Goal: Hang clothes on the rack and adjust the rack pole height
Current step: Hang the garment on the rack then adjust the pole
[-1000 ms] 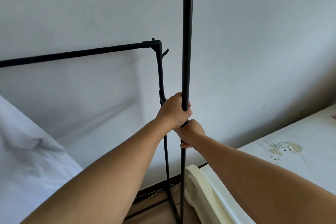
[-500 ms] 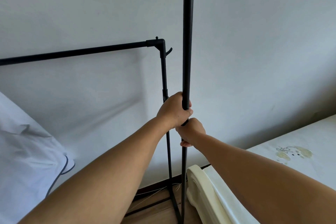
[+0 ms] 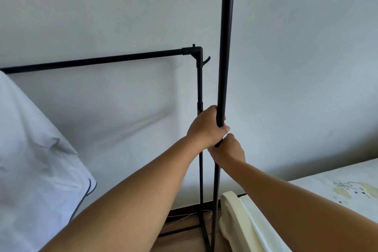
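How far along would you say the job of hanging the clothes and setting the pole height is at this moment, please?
Done: a white garment already hangs from the horizontal bar. In hand: the left hand and right hand both grip the near upright pole, stacked at its joint, so the height adjustment is under way. Left: fixing the height and letting go; whether more clothes remain cannot be seen.

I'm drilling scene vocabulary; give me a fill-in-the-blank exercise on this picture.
1. Both hands grip the near ____.
2. The left hand sits ____ the right hand.
3. A white garment hangs at the rail's ____ end.
4. The rack's colour is ____.

Answers: pole; above; left; black
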A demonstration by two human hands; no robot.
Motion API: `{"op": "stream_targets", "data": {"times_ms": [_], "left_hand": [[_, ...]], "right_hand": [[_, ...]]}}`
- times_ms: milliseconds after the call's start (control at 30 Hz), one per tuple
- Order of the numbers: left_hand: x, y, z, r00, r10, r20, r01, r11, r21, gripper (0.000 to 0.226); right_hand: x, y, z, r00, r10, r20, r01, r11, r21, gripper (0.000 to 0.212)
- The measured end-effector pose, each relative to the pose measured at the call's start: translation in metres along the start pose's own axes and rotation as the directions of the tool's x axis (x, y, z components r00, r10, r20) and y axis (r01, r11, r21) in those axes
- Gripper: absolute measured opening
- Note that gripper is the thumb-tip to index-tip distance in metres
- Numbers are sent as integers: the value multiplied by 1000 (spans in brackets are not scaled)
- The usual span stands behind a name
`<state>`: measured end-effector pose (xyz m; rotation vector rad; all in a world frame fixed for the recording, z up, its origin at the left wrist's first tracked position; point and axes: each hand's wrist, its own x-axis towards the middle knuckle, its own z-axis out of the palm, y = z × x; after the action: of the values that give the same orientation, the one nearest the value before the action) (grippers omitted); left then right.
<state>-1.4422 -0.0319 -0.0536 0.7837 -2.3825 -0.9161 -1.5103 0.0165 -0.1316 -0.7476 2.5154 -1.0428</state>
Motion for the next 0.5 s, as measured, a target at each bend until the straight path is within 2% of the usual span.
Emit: {"op": "stream_targets", "data": {"times_ms": [67,200,300,367,500], "left_hand": [[-4,1,-1,1000,-2,0,2,1000,-5,20],[-12,3,-8,1000,-8,-11,8,1000,6,26],[-22,3,-17,1000,-4,12,4,1000,-17,35],[-26,6,-22,1000,1,24,0,1000,-25,43],[-34,8,-29,1000,3,24,-1,998,-61,50]], "right_hand": [[-7,3,-2,1000,6,-6,-6,1000,-28,30],[-15,2,-12,993,75,93,-68,994,-84,15],[-19,-5,-15,1000,25,-10,-25,998,-65,26],[-23,-10,-16,999,-12,-36,9,998,-69,21],[-31,-16,-7,998,37,-46,-37,999,2,15]]}}
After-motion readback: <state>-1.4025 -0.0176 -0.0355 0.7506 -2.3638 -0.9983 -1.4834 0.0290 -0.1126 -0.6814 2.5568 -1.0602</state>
